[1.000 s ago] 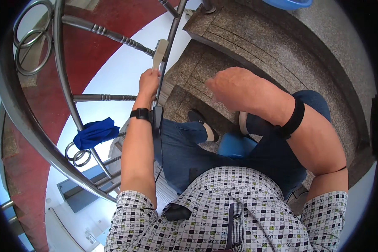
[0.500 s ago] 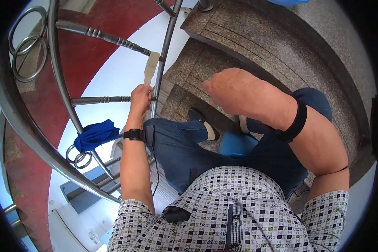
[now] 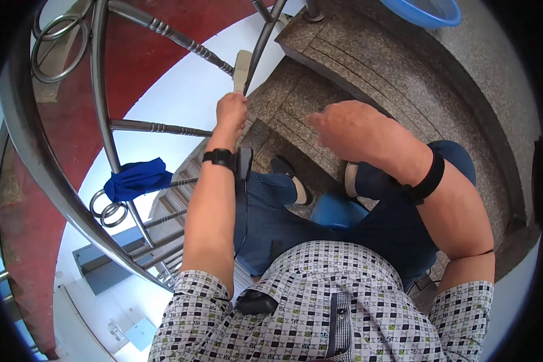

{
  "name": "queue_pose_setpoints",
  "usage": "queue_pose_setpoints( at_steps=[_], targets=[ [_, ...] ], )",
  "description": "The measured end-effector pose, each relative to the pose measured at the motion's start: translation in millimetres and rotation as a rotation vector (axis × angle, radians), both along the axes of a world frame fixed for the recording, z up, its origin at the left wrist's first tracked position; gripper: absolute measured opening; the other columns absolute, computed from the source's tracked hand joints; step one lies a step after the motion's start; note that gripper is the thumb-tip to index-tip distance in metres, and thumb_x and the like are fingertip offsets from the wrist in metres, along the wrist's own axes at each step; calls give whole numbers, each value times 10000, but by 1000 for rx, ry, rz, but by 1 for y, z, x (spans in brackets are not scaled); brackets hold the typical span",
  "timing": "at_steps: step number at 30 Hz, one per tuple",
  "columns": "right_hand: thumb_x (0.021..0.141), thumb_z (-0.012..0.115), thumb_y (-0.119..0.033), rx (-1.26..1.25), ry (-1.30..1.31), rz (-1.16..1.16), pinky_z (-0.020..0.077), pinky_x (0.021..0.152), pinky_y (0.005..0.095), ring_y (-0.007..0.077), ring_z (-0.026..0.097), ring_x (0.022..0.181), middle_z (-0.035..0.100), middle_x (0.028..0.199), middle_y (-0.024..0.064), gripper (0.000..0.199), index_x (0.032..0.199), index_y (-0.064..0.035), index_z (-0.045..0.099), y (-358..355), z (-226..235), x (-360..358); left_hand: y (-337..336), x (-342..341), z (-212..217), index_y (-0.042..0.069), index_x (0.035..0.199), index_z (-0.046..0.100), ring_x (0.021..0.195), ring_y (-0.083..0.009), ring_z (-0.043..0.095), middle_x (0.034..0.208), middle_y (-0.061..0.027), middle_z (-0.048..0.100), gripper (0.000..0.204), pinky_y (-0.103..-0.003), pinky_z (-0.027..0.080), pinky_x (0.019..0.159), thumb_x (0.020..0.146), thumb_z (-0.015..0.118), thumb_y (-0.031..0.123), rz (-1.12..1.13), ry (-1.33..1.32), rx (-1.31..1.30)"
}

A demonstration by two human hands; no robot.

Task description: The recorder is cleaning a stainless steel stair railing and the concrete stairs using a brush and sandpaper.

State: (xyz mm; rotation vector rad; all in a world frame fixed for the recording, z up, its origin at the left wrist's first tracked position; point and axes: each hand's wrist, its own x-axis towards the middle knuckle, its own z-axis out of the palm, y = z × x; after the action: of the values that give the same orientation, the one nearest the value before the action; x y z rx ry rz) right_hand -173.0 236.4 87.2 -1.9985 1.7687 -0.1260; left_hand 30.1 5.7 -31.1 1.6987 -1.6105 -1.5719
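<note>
My left hand (image 3: 231, 113) is closed around the handle of a pale beige brush (image 3: 242, 66), which looks like a scrubbing brush. The brush head points away from me, against or just in front of the metal stair railing (image 3: 256, 57); I cannot tell whether it touches. My right hand (image 3: 348, 128) hovers over the stone steps with its fingers curled under. Its palm is hidden, so anything inside it cannot be made out. A dark blue cloth (image 3: 137, 180) hangs over the railing, left of my left forearm.
A light blue basin (image 3: 425, 17) stands on the speckled stone stairs (image 3: 368, 63) at the upper right. Between my legs is a blue stool or bucket (image 3: 338, 212). The curved handrail (image 3: 39, 154) runs down the left side, with a red band (image 3: 117, 78) beyond it.
My left hand has moved up and away from me along the railing, with the brush. My right hand has barely moved. The view has shifted, showing more of the basin.
</note>
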Motion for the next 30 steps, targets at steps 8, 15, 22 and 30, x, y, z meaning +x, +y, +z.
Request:
queue_pose_setpoints(
  at_steps=[8,15,22,30],
  targets=[
    [905,733,-201,-12,-36,10,568,799,459,370,709,918,709,871,187,249,1056,-14,665,7,13,1,22,72,4,68,870,590,398,-112,381,575,8,471,304,-309,265,359,1050,515,301,0,-70,-16],
    [905,737,-196,-23,-23,-3,571,797,454,363,713,910,709,870,188,253,1062,-11,669,6,11,3,22,76,13,59,882,579,393,-119,372,572,-1,444,327,-312,265,352,1059,497,321,66,-154,-114],
    [918,722,-188,-14,-53,5,572,804,455,369,717,922,713,884,197,248,1072,-1,668,4,14,6,30,68,-23,1,854,670,700,-247,627,696,-132,627,321,-418,463,648,1004,563,264,-104,-264,-281],
    [896,723,-166,5,-13,-9,571,808,449,363,716,913,714,879,193,227,1050,-6,679,4,7,2,19,43,-2,32,863,644,498,-159,516,603,-50,541,324,-351,371,462,1037,542,285,-44,-118,-57]
  ],
)
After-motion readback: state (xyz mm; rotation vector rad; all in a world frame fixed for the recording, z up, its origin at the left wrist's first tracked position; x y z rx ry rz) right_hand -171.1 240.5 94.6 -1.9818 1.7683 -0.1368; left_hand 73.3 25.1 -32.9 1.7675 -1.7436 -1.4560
